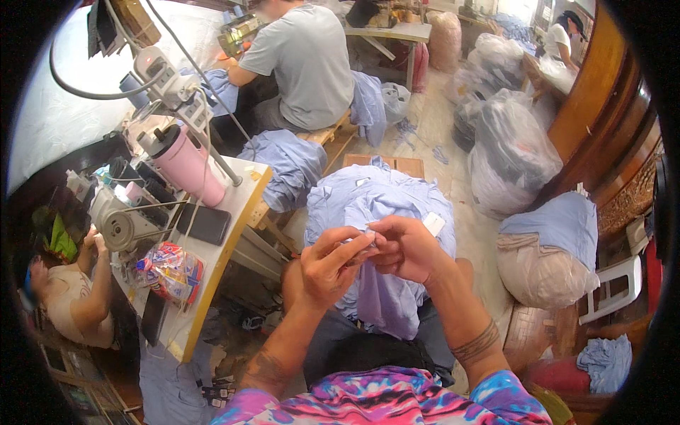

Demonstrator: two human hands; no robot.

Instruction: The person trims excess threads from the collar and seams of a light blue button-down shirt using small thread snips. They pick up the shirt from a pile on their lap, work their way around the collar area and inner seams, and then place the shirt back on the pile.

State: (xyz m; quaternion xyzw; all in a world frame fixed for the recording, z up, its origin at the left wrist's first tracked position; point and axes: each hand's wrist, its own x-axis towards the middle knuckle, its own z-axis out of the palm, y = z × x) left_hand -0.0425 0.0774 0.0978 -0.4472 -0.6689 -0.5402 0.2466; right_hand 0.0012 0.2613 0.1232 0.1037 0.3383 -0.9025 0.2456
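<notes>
Blue cloth (pixel 379 195) below, my left hand (pixel 327 270) and right hand (pixel 409 249) meet, curled nearly closed, hold unclear; likely close fingerwork, next wanting steadiness.

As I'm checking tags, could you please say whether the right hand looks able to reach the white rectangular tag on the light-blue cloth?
Probably yes: the tag shows close beside the right hand with nothing visibly between, though that hand meets the left hand.

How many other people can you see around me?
3: a person in gray ahead, a person in beige at far left, and a person in white at upper right. Others may be hidden.
</notes>
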